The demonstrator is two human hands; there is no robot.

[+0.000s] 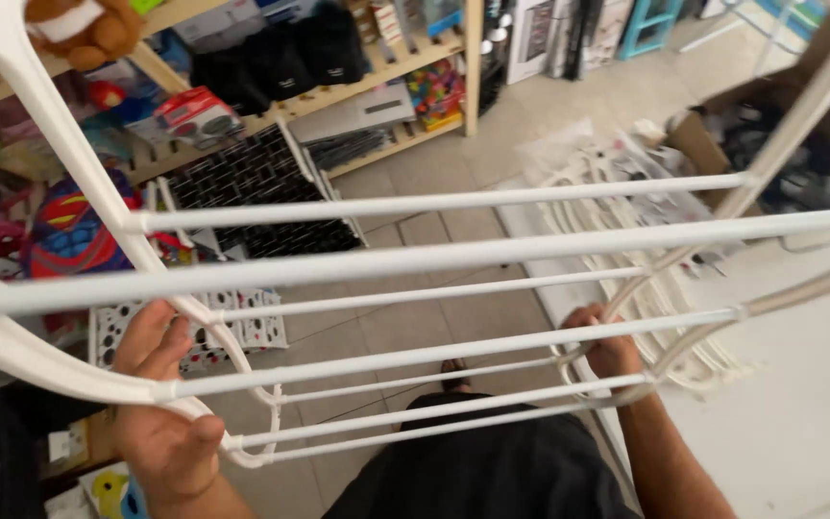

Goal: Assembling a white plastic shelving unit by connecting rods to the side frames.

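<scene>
A white rack of long horizontal rods with curved plastic side frames spans the whole view in front of me. My left hand grips the left side frame near its lower curve, thumb wrapped over it. My right hand is closed around the right side frame low down, where the lower rods meet it. The rack is held up above the tiled floor, tilted toward me. My dark trousers and a foot show beneath it.
Wooden shelves at the back hold boxes, toys and dark bags. A black-and-white tiled panel leans against them. More white rack parts lie on the floor at right beside a cardboard box. A white surface sits at right.
</scene>
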